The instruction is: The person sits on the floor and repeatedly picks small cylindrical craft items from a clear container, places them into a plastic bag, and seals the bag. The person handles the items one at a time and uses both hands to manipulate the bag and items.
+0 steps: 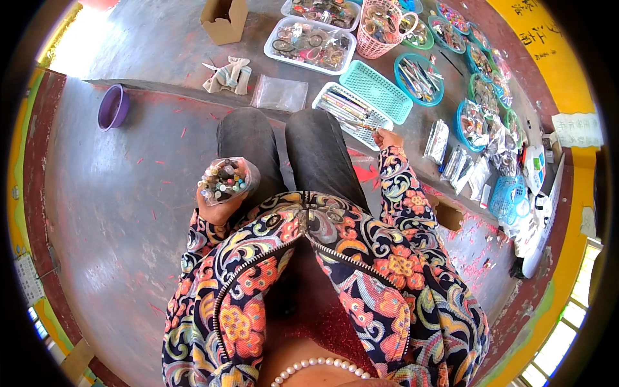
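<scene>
My left hand (217, 211) is wrapped round a clear plastic bag of pens (225, 180) beside my left thigh. Their many-coloured ends point up out of its opening. Ahead and to the right, my right hand (389, 138) is closed at the near right corner of a white plastic basket (381, 120). A thin pen (370, 128) shows at its fingertips, partly hidden by them. Inside that basket a row of pens (345, 106) lies side by side. Touching its far side is an empty mint-green basket (401, 111).
A flat clear plastic bag (279, 93), a cloth glove (231, 75) and a cardboard box (224, 20) lie ahead. White trays (309, 45) and a pink basket (377, 48) hold small goods. At right are a blue pen basket (420, 100) and silvery packets (436, 140). A purple basin (113, 108) stands left.
</scene>
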A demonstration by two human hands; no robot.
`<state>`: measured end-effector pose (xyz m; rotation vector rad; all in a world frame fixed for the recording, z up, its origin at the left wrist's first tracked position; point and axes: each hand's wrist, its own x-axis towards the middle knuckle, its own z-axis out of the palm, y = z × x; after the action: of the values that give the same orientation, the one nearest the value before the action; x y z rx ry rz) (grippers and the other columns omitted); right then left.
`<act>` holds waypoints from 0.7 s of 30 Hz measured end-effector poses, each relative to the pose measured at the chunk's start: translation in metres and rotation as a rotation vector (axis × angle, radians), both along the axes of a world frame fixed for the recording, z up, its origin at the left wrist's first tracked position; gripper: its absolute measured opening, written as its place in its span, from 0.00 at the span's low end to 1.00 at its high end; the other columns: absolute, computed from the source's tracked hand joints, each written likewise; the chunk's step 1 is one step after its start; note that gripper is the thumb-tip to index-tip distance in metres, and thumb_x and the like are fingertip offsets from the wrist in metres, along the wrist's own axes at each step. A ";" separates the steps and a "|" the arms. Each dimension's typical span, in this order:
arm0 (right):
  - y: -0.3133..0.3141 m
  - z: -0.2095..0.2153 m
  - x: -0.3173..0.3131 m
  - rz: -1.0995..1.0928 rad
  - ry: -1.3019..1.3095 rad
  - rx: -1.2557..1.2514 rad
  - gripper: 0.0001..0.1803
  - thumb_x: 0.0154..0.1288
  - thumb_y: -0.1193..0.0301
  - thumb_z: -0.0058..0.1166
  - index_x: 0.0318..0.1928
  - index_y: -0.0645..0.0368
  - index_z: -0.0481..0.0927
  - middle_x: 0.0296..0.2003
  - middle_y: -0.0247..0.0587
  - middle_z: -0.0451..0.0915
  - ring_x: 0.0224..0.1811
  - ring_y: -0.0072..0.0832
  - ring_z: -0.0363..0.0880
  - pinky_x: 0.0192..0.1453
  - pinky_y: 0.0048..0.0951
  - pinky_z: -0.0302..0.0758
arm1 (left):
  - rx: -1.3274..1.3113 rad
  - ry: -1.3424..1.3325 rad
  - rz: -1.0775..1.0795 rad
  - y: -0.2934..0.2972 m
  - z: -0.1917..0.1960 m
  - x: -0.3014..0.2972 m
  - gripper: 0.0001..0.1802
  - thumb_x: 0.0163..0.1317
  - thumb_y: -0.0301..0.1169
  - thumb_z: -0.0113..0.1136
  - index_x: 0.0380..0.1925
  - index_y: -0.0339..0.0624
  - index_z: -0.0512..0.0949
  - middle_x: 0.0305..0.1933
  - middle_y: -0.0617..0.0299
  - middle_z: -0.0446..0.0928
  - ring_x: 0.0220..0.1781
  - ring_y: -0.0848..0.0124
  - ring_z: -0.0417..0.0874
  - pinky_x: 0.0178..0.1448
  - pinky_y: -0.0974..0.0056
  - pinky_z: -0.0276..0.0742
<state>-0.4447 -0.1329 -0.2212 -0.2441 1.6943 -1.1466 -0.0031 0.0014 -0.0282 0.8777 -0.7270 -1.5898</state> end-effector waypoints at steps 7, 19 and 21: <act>-0.021 -0.003 0.020 -0.086 -0.251 -0.109 0.08 0.58 0.77 0.51 0.36 0.69 0.71 0.28 0.45 0.76 0.28 0.31 0.78 0.28 0.22 0.79 | -0.263 -0.643 -0.041 -0.001 0.026 -0.012 0.22 0.51 0.19 0.57 0.48 0.34 0.68 0.46 0.60 0.75 0.45 0.74 0.76 0.50 0.71 0.70; -0.034 0.006 0.044 0.002 -0.229 -0.021 0.09 0.54 0.76 0.46 0.36 0.67 0.68 0.26 0.46 0.75 0.21 0.28 0.72 0.22 0.24 0.73 | -0.198 -0.392 0.045 0.004 0.009 -0.005 0.30 0.43 0.19 0.65 0.50 0.36 0.67 0.46 0.60 0.74 0.46 0.71 0.76 0.52 0.66 0.71; -0.034 0.020 0.032 0.076 -0.207 -0.157 0.06 0.55 0.77 0.46 0.35 0.64 0.73 0.25 0.43 0.75 0.23 0.27 0.74 0.24 0.22 0.73 | -0.223 -0.520 0.010 -0.001 0.006 -0.003 0.31 0.44 0.19 0.65 0.51 0.35 0.65 0.48 0.58 0.73 0.49 0.69 0.75 0.55 0.64 0.70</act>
<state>-0.4130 -0.1671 -0.2015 -0.2747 1.4050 -1.2063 -0.0059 0.0007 -0.0219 1.1368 -1.2371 -1.2449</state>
